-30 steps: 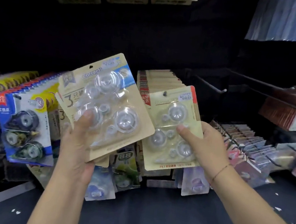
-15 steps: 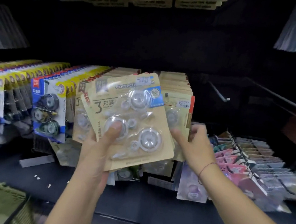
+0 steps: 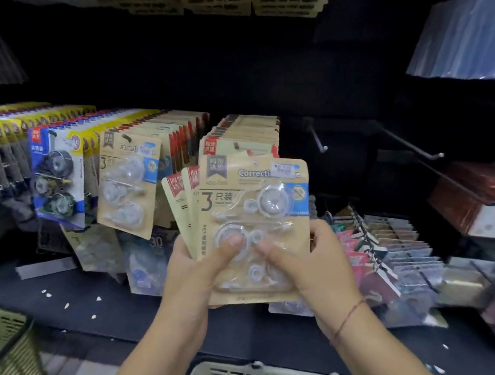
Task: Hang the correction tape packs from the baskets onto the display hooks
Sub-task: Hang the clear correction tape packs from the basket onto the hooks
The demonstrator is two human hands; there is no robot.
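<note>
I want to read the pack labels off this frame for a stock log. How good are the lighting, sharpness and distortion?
Head view: light falls on the fanned packs held in the left hand and right hand; the large print is readable, the small text soft. The back wall is nearly black. Side racks smear with blur, and the wide lens bends the edges.

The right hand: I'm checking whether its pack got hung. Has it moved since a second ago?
Yes. The right hand has come left, away from the pink packs, onto the fanned kraft packs in the left hand.
</note>
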